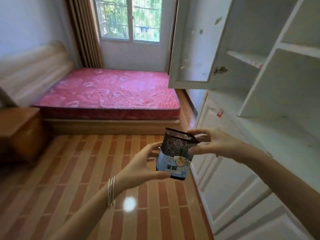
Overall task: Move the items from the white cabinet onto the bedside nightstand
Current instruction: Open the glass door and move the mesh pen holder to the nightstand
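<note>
The pink-covered bed [107,96] fills the far side of the room, and the white cabinet [270,94] stands open on the right, its visible shelves bare. The wooden nightstand [19,129] sits at the far left, well apart from the hands. Between them, over the tiled floor, the black mesh holder [179,149] with its blue label hangs in the air: the left hand [143,167] cups its lower side, fingers curled around it, while the right hand [213,144] pinches the rim, probably to steady it for carrying.
</note>
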The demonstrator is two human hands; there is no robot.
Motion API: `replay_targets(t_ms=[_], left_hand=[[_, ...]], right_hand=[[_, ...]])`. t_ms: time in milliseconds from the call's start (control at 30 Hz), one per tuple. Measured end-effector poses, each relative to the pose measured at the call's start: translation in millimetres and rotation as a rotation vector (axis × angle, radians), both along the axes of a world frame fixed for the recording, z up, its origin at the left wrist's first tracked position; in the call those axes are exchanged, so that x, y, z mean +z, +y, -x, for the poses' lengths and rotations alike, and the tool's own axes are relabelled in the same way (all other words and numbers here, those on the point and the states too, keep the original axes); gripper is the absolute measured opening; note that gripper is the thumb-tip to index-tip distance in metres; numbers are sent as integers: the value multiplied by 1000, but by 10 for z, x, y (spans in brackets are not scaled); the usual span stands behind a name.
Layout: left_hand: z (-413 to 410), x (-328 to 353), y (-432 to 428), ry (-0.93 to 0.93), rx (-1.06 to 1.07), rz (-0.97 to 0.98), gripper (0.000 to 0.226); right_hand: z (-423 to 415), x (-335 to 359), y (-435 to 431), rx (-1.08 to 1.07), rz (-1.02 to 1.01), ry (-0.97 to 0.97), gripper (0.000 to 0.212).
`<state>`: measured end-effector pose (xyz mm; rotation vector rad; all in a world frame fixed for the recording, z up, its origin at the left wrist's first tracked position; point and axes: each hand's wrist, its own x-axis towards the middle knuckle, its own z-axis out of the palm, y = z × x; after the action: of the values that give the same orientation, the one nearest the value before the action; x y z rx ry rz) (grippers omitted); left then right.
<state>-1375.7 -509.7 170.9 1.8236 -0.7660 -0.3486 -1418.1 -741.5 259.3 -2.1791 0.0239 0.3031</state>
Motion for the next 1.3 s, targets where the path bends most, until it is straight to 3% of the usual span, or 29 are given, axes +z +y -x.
replay_targets(t_ms=[133, 433, 600, 900, 1300], left_hand=[[-353, -94, 824, 40, 85, -44, 90], [-1092, -147, 2675, 61, 284, -118, 68], [-1427, -185, 3404, 30, 378, -152, 73], [-2141, -357, 3972, 128, 502, -146, 77], [-3780, -314, 4227, 90, 732, -228, 72]], right_hand=[[-620, -111, 791, 116, 26, 9, 58], [-1841, -284, 2612, 369, 80, -50, 67], [-2311, -333, 3329, 502, 128, -132, 68], [-3364, -511, 4006, 676, 139, -121, 66], [-5485, -500, 4447, 926, 166, -129, 68]])
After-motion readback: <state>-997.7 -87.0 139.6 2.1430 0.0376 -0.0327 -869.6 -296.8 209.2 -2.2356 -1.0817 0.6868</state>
